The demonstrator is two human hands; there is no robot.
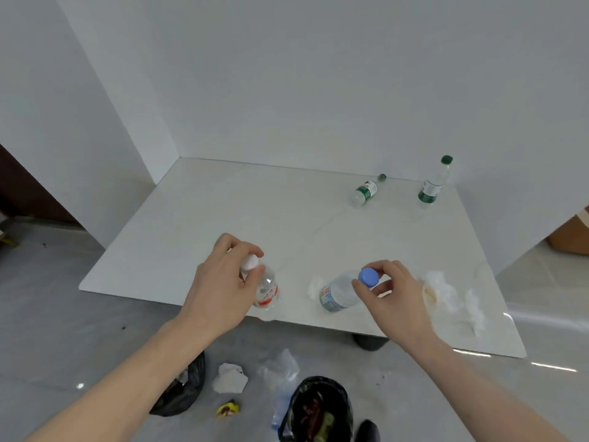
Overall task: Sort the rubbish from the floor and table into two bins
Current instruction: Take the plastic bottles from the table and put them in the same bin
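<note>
My left hand (220, 282) grips the white cap end of a clear bottle with a red label (267, 290) near the front edge of the white table (197, 224). My right hand (395, 291) pinches the blue cap of a clear bottle with a blue label (338, 290), which is tilted over the table. On the floor below stand two bins lined with black bags: one (183, 392) partly hidden under my left forearm, the other (318, 406) holding brownish and green rubbish.
Two green-capped bottles are at the table's back right, one lying (366, 190), one upright (434, 183). Crumpled tissues (446, 291) lie at the front right. On the floor are a white paper wad (230, 378), a yellow wrapper (228, 409) and clear plastic (282, 368).
</note>
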